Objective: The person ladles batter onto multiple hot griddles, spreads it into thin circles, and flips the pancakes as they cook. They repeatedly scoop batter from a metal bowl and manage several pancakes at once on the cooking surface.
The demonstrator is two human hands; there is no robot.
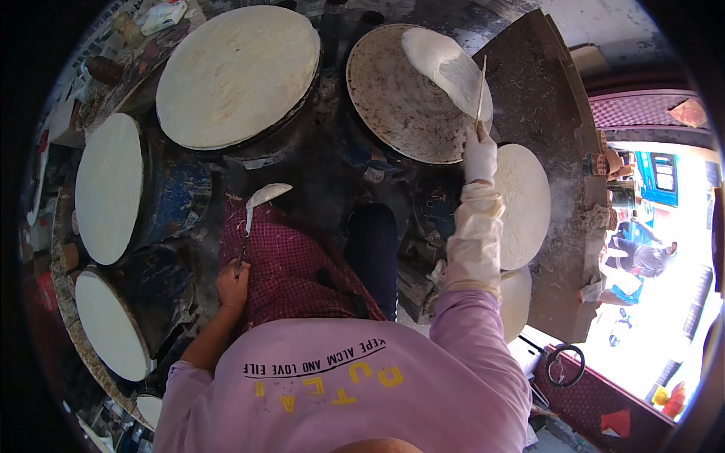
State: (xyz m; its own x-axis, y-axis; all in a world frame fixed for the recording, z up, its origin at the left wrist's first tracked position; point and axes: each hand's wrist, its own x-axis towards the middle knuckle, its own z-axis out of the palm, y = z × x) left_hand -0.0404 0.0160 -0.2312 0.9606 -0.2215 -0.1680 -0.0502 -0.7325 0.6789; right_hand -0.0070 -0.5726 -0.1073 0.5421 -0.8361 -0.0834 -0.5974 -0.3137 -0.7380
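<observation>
My left hand (232,286) grips the dark handle of a ladle (269,194), whose bowl is coated with pale batter. The ladle is above the red checked apron (277,257) on my lap. In a white glove, my right hand (480,154) holds a thin wooden scraper (481,88) at the right edge of a round griddle (391,96). White batter (433,54) lies along the griddle's upper right side, thick at one end and thinly smeared towards the scraper. The rest of that dark, speckled plate is bare.
Several other griddles surround me, covered with pale flat sheets: a large sheet (238,76) at upper left, another (109,189) at left, one (524,206) under my right forearm. A cardboard panel (532,141) stands at right. Beyond it, a person (645,257) is outside in bright light.
</observation>
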